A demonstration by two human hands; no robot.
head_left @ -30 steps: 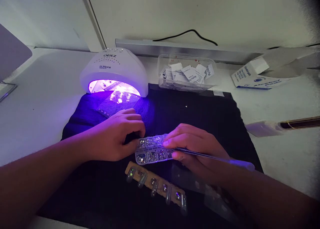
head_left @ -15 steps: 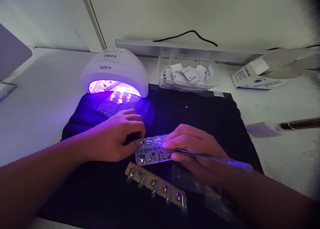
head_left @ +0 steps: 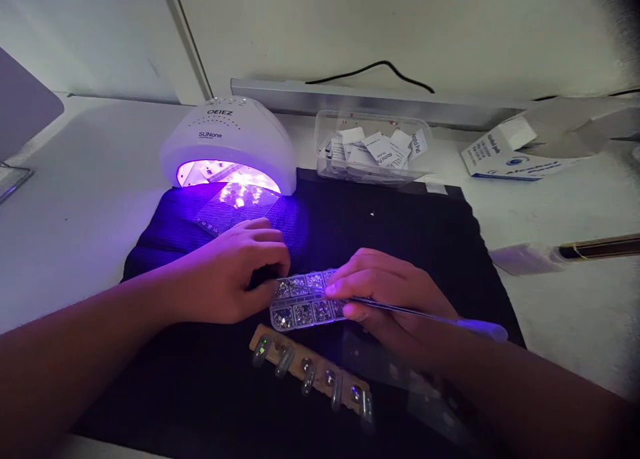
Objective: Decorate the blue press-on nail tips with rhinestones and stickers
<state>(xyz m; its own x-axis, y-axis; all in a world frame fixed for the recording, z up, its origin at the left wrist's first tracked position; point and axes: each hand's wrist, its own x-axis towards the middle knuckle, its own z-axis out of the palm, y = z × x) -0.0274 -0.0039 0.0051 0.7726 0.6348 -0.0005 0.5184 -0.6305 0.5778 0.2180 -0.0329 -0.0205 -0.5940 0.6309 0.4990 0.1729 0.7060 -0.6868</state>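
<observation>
My left hand (head_left: 240, 265) has its fingers curled at the left end of a clear compartment case (head_left: 307, 299) filled with small shiny rhinestones. My right hand (head_left: 385, 292) pinches slim metal tweezers (head_left: 410, 310), whose pale rear end points to the lower right. Their thin tip reaches left over the upper row of compartments, and the fingers cover the case's right end. Just below the case lies a brown strip (head_left: 320, 372) bearing several glossy false nails (head_left: 309, 379) with round gems.
A white nail lamp (head_left: 227, 139) glows violet at the back left, a clear patterned sheet (head_left: 235, 209) under its opening. Behind the black cloth (head_left: 400, 225) stand a plastic tub (head_left: 375, 169) of alcohol pads and an opened box (head_left: 505, 155). A brush-like item (head_left: 530, 257) lies at right.
The tweezers have shifted very slightly, with their rear end a little farther right. Both hands stay almost where they were at the case.
</observation>
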